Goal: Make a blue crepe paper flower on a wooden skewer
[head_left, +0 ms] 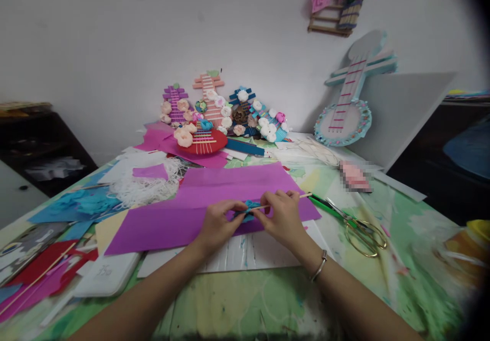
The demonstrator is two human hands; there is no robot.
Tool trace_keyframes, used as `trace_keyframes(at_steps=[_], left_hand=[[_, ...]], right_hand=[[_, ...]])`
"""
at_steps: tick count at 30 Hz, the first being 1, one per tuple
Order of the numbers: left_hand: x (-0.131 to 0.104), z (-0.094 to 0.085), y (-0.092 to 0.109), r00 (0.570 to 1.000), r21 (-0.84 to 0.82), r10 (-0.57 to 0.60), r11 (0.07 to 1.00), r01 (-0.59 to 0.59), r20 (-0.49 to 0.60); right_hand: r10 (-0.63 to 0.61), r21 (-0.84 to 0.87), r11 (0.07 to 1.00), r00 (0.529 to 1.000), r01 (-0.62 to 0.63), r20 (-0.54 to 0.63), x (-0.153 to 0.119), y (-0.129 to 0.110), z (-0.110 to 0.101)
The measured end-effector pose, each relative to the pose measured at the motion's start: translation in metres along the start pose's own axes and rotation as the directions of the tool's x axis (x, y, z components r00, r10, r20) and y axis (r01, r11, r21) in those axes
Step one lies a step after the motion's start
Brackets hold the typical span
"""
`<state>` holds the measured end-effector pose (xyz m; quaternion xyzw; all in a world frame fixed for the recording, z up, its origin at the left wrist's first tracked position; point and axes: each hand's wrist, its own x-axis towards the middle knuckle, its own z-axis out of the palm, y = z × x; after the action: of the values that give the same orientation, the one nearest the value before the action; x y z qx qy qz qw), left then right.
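Over a large purple sheet (153,228), my left hand (220,223) pinches the left side of a small piece of blue crepe paper (249,211). My right hand (282,216) is closed on a thin wooden stick (305,195), which runs across the blue paper and sticks out to the right past the fingers. Both hands nearly meet at the blue paper. Beneath the purple sheet lies a white board (264,259). The fingertips partly hide the blue paper.
Gold-handled scissors (365,236) lie right of my right hand. Decorated instrument-shaped crafts (206,142) stand at the back. White shredded paper (149,188), blue crepe paper (80,203) and a white device (109,274) are on the left. A jar (467,249) stands far right.
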<state>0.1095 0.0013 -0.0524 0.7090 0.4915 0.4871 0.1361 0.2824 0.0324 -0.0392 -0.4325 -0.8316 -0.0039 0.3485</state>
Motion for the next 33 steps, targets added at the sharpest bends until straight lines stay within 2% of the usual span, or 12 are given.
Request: trace_keyframes(at_steps=[10,15,20,26,33], left_hand=[[0.0027,-0.0025,0.0009,0.998,0.033,0.06,0.998,-0.059,-0.018],[0.003,-0.0021,0.0005,0.998,0.038,0.053,0.998,-0.051,-0.044],[0.0034,-0.0032,0.0014,0.999,0.041,0.044,0.998,-0.043,-0.022],[0.0033,-0.0035,0.0048,0.985,0.121,0.166,0.978,-0.169,0.042],[0.0027,-0.0026,0.0027,0.966,0.134,0.255,0.957,-0.258,0.035]], right_hand=[[-0.023,0.021,1.0,1.0,0.023,0.002,-0.0005,-0.0014,-0.0006],[-0.027,0.079,0.996,1.0,0.028,-0.01,0.0028,0.0009,-0.0025],[-0.032,0.128,0.991,0.999,0.036,-0.032,0.0037,0.0032,-0.0021],[-0.077,0.134,0.988,0.997,0.08,-0.031,0.002,0.0057,-0.0001],[-0.075,0.122,0.99,0.997,0.076,-0.017,0.0021,0.004,-0.0016]])
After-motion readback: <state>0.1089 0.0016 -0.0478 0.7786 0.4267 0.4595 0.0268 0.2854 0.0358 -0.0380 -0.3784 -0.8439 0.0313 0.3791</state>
